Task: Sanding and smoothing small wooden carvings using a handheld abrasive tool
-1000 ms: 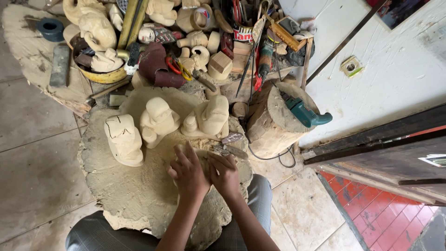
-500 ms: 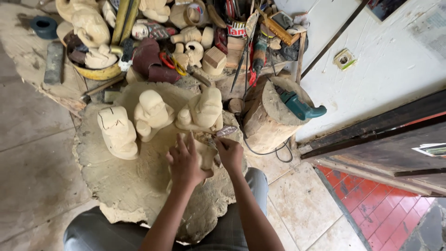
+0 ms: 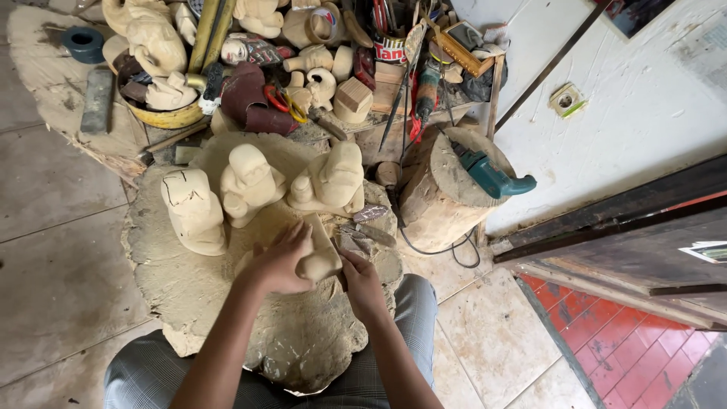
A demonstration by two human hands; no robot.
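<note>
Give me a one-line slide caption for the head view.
Both hands, left hand and right hand, grip a pale wooden carving over a dusty slab, beside three unfinished figures.

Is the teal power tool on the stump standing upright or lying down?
Lying down. The teal power tool rests on its side across the top of the stump, handle pointing right past the edge, its cord trailing down to the floor.

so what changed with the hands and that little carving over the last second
Both hands have drawn slightly apart: the left hand now grips the small pale wooden carving from its left side, while the right hand sits lower at its right edge. A second ago they were bunched together over it. The three larger pale carved figures on the round sawdust-covered slab and the teal power tool on the stump stayed put.
</note>
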